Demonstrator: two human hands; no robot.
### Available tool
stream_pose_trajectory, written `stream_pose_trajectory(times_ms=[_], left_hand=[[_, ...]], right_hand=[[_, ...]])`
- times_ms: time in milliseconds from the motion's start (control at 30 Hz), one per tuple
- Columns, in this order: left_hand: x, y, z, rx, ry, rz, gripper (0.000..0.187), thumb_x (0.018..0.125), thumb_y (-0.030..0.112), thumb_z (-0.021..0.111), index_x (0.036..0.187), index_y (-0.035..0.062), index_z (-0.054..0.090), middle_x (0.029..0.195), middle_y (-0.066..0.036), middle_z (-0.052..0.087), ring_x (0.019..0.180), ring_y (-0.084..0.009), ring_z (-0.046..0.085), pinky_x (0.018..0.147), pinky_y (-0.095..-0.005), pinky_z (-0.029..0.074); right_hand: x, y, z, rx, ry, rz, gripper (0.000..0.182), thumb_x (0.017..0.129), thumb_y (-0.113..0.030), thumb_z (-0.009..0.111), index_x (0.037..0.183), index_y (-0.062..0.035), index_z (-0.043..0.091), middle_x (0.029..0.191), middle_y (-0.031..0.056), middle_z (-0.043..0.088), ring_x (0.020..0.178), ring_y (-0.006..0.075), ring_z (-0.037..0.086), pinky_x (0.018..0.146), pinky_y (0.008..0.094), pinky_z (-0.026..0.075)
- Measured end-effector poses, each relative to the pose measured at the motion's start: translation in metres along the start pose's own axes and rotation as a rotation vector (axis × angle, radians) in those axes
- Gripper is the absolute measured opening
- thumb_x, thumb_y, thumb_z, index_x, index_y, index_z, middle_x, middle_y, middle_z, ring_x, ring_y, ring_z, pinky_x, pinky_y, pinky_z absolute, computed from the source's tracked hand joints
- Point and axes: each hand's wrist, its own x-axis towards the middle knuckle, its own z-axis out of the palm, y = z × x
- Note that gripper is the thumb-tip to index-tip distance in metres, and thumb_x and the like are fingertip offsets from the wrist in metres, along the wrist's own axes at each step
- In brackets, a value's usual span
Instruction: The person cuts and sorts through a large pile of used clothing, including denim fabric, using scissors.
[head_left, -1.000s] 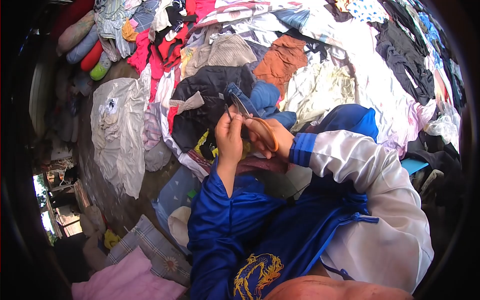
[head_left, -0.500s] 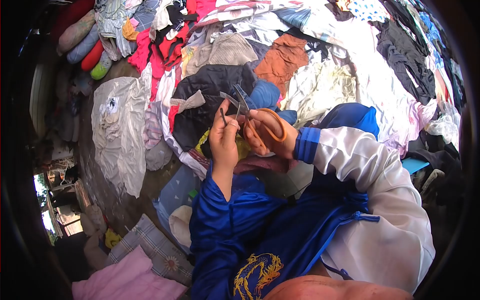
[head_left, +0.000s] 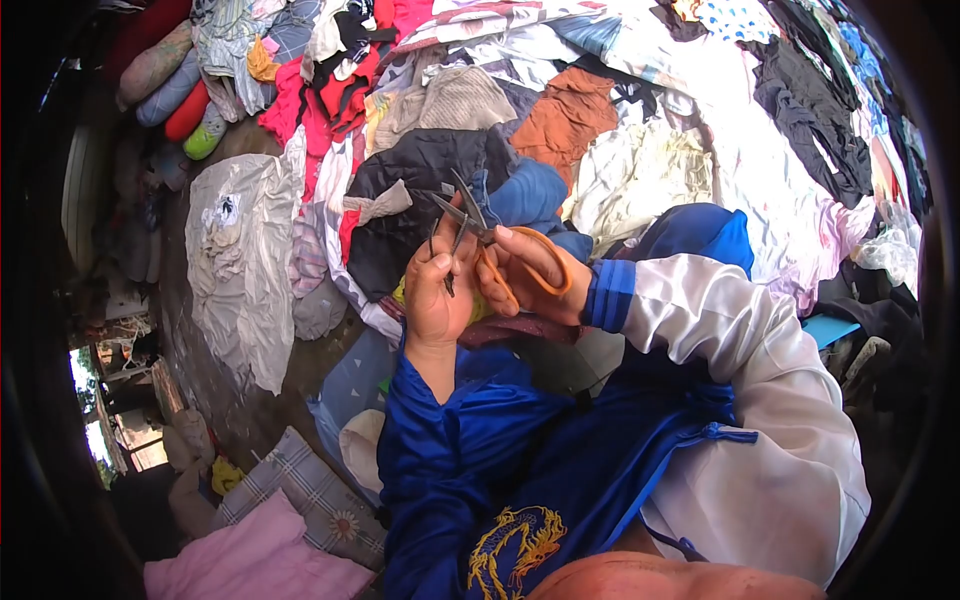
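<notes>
Orange-handled scissors are in my right hand, fingers through and round the handles. Their blades stand apart and point up and to the left. Close beside them, my left hand pinches a thin dark strip between thumb and fingers. The strip hangs near the lower blade; whether they touch I cannot tell. Beneath the blades lie a black cloth and a bunched blue denim piece.
Piled clothes surround the hands: a rust-brown cloth, a cream one and white fabric. A pale garment lies on the left. Pink cloth and a checked floral piece are at the lower left.
My left hand has moved slightly down and left, with the strip now lower. The scissor blades have tilted further left and look wider apart. More of the blue denim shows.
</notes>
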Motion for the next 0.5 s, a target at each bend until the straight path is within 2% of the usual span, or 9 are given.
stream_pose_trajectory(times_ms=[67,200,233,333,367,400,467,500], left_hand=[[0.001,0.002,0.009,0.015,-0.016,0.009,0.018,0.086,0.015,0.057,0.072,0.0083,0.049,0.151,-0.02,0.04,0.136,-0.0308,0.044,0.115,-0.0431,0.033],[0.0,0.004,0.012,-0.047,-0.052,-0.014,0.018,0.085,0.015,0.059,0.071,0.0083,0.05,0.151,-0.02,0.04,0.137,-0.032,0.044,0.115,-0.044,0.031],[0.0,0.004,0.011,-0.054,-0.056,-0.012,0.019,0.085,0.015,0.06,0.07,0.0082,0.051,0.152,-0.02,0.039,0.137,-0.0328,0.043,0.116,-0.0449,0.03],[0.0,0.005,0.002,-0.111,-0.105,0.006,0.017,0.084,0.013,0.058,0.069,0.0065,0.054,0.158,-0.022,0.029,0.143,-0.0358,0.035,0.119,-0.0492,0.024],[0.0,0.006,-0.002,-0.135,-0.127,0.014,0.016,0.084,0.012,0.056,0.069,0.0058,0.054,0.16,-0.022,0.025,0.146,-0.0369,0.031,0.12,-0.0509,0.022],[-0.001,0.009,-0.003,-0.115,-0.115,0.015,0.017,0.084,0.015,0.06,0.069,0.0065,0.057,0.161,-0.023,0.023,0.146,-0.0377,0.03,0.121,-0.0509,0.02],[-0.002,0.014,-0.004,-0.072,-0.095,0.016,0.019,0.085,0.02,0.068,0.071,0.0079,0.062,0.162,-0.023,0.019,0.146,-0.0391,0.03,0.123,-0.051,0.016],[-0.001,0.013,-0.006,-0.048,-0.121,0.029,0.017,0.088,0.018,0.067,0.076,0.0064,0.064,0.162,-0.024,0.015,0.148,-0.0394,0.027,0.123,-0.0516,0.016]], right_hand=[[-0.003,0.001,0.002,0.029,0.001,0.027,0.053,0.098,-0.057,0.048,0.084,-0.0067,0.055,0.07,0.003,0.051,0.063,0.0142,0.05,0.062,0.0279,0.04],[-0.001,0.004,0.004,0.07,-0.043,0.029,0.04,0.094,-0.043,0.059,0.08,-0.0058,0.054,0.067,0.0038,0.053,0.06,0.0139,0.052,0.059,0.0275,0.04],[-0.002,0.002,0.007,0.116,-0.014,0.044,0.033,0.092,-0.034,0.061,0.078,-0.0051,0.053,0.063,0.0043,0.052,0.054,0.0142,0.053,0.053,0.0275,0.04],[-0.001,-0.004,-0.005,-0.136,-0.028,0.043,0.03,0.091,-0.029,0.062,0.076,-0.005,0.053,0.058,0.0034,0.051,0.045,0.0136,0.049,0.044,0.0269,0.038],[0.0,-0.009,-0.008,-0.195,0.026,0.049,0.029,0.091,-0.027,0.062,0.075,-0.005,0.053,0.055,0.0027,0.05,0.041,0.0131,0.047,0.041,0.0262,0.036],[0.0,-0.02,-0.008,-0.256,0.078,0.056,0.028,0.09,-0.025,0.062,0.074,-0.0051,0.052,0.053,0.002,0.049,0.038,0.0125,0.046,0.037,0.0256,0.035],[-0.006,-0.046,-0.003,-0.565,0.158,0.02,0.028,0.09,-0.026,0.067,0.076,-0.0058,0.054,0.052,0.0011,0.051,0.037,0.0097,0.048,0.036,0.0237,0.036],[-0.006,-0.051,-0.005,-0.597,0.183,-0.012,0.025,0.088,-0.024,0.07,0.081,-0.005,0.056,0.059,0.0026,0.056,0.045,0.0096,0.053,0.042,0.0236,0.041]])
